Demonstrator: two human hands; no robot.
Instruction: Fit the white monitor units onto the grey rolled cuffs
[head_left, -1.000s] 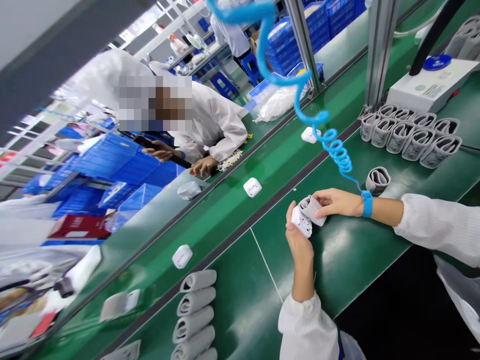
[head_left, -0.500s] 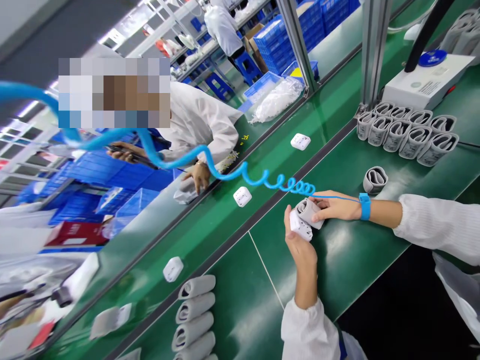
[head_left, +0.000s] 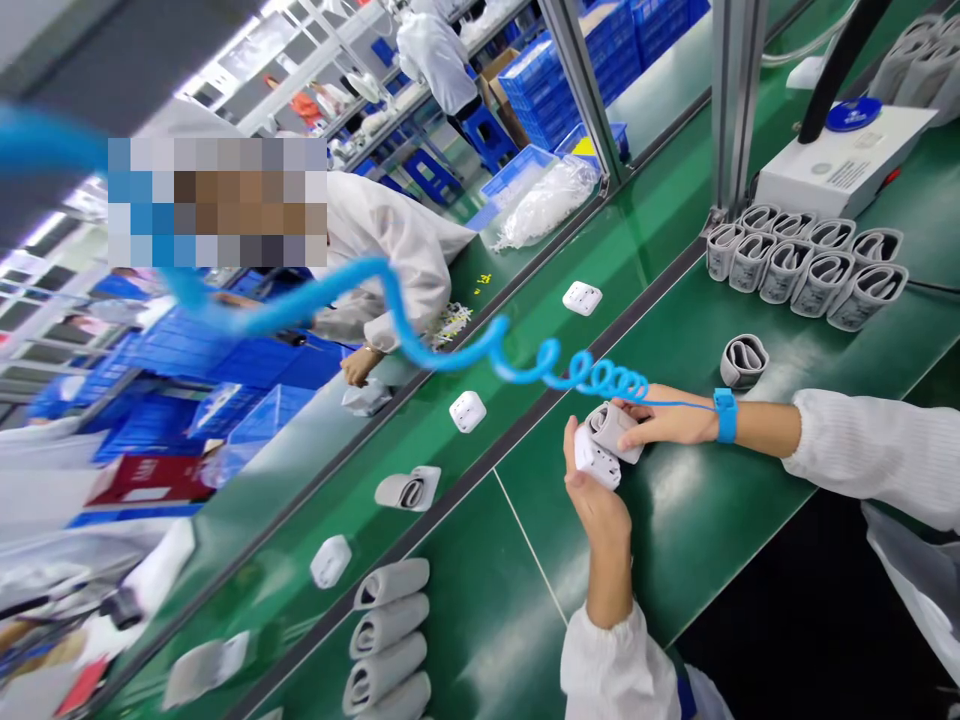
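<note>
My left hand (head_left: pixel 604 515) is closed around a white plastic housing (head_left: pixel 598 460) with small holes in its face. My right hand (head_left: pixel 671 415), wearing a blue wrist strap (head_left: pixel 726 415), grips a rolled grey fabric cuff (head_left: pixel 613 428). Cuff and housing are touching; whether they are joined, I cannot tell. A blue coiled cord (head_left: pixel 551 365) runs from the strap off to the upper left. Beyond my right wrist, a single rolled cuff (head_left: pixel 744 361) stands on the green bench (head_left: pixel 660 590).
Along the green belt (head_left: pixel 517 300) lie white housings (head_left: pixel 582 298) and a cuff with a white part (head_left: pixel 409 488). Several rolled cuffs (head_left: pixel 390 635) line the lower left; more (head_left: pixel 787 270) stand before a white lamp base (head_left: pixel 844 160). A metal post (head_left: pixel 731 110) rises nearby. A co-worker (head_left: pixel 397 240) sits opposite.
The housings on the belt have shifted toward the lower left. A cuff with a white part now lies on the belt. The co-worker's hand has drawn back slightly. My hands keep nearly the same hold.
</note>
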